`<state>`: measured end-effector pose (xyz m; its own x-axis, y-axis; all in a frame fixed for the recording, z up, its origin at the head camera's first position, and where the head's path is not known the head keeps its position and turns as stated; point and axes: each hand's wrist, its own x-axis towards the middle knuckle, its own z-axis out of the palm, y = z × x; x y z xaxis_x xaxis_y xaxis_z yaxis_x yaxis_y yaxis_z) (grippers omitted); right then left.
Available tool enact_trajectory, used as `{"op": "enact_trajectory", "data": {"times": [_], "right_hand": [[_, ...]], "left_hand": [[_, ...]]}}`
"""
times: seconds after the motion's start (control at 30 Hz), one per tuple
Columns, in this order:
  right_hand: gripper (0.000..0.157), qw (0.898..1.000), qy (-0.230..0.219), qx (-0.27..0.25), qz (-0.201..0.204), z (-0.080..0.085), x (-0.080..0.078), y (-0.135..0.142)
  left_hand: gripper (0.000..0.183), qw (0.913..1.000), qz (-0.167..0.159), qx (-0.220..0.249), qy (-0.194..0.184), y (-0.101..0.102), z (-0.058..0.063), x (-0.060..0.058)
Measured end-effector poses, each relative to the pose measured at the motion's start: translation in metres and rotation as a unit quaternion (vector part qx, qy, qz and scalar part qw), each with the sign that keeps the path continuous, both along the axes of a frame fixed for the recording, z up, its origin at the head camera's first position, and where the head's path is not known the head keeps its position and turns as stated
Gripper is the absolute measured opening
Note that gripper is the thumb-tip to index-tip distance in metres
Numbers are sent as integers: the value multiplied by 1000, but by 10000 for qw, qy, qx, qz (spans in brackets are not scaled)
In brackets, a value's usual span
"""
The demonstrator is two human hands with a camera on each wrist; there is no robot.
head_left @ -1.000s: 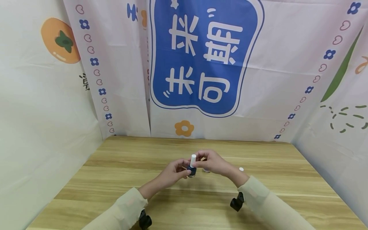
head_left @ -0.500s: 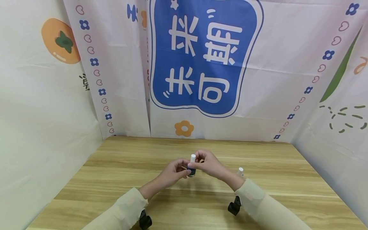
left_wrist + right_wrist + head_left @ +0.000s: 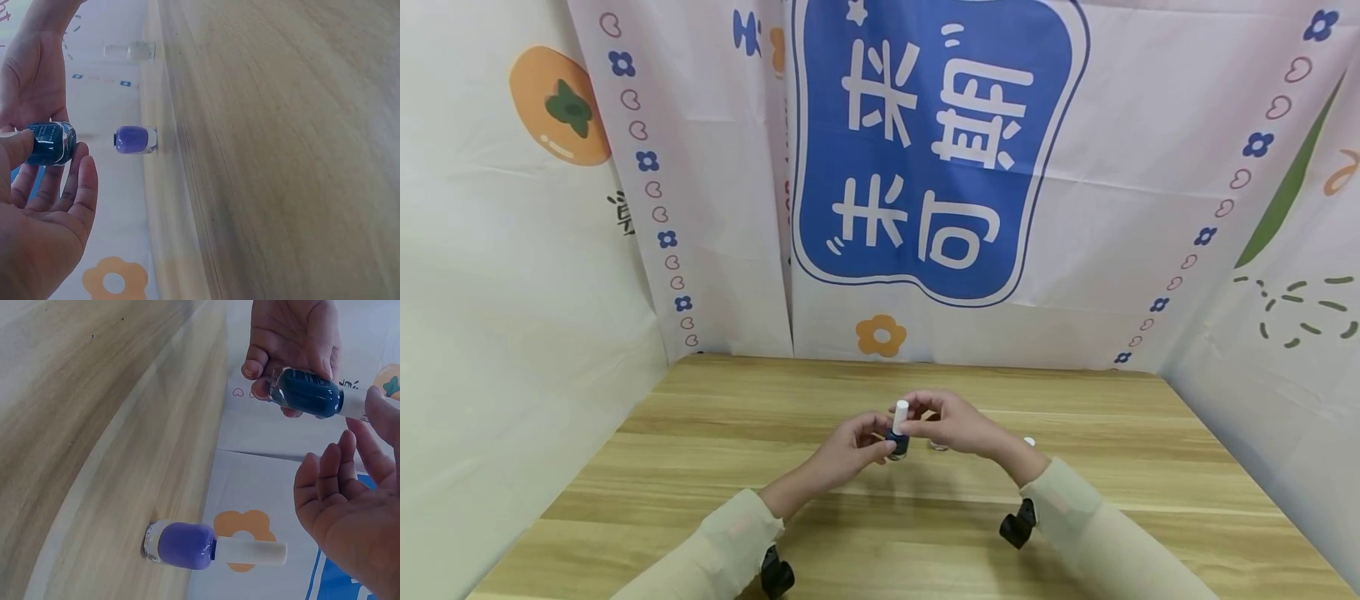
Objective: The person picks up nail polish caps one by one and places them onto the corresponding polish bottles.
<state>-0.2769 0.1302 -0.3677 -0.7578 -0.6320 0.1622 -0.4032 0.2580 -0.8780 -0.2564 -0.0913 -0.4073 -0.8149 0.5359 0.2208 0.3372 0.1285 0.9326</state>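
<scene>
Left hand (image 3: pixel 850 450) pinches the teal nail polish bottle (image 3: pixel 898 443) at frame centre; right hand (image 3: pixel 947 423) grips its white cap (image 3: pixel 899 415), apparently by the fingertips. Small glass body, probably light, slick and breakable: hold low on the body.

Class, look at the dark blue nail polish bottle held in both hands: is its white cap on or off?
On. The white cap sits atop the blue bottle, with no gap showing; whether it is screwed tight cannot be told.

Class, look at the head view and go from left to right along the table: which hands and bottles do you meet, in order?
Left hand → dark blue bottle with white cap → right hand → white cap of another bottle.
</scene>
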Motion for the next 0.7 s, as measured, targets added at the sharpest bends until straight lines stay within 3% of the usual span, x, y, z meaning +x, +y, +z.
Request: {"op": "enact_trajectory", "data": {"times": [0.3,0.7], "right_hand": [[24,9990,242,-35,361,1,0,1],[12,9996,43,-69,-282,-3,0,-4]], "left_hand": [[26,9999,23,65,-76,1,-1,0],[26,10000,31,42,0,0,-2,0]]}}
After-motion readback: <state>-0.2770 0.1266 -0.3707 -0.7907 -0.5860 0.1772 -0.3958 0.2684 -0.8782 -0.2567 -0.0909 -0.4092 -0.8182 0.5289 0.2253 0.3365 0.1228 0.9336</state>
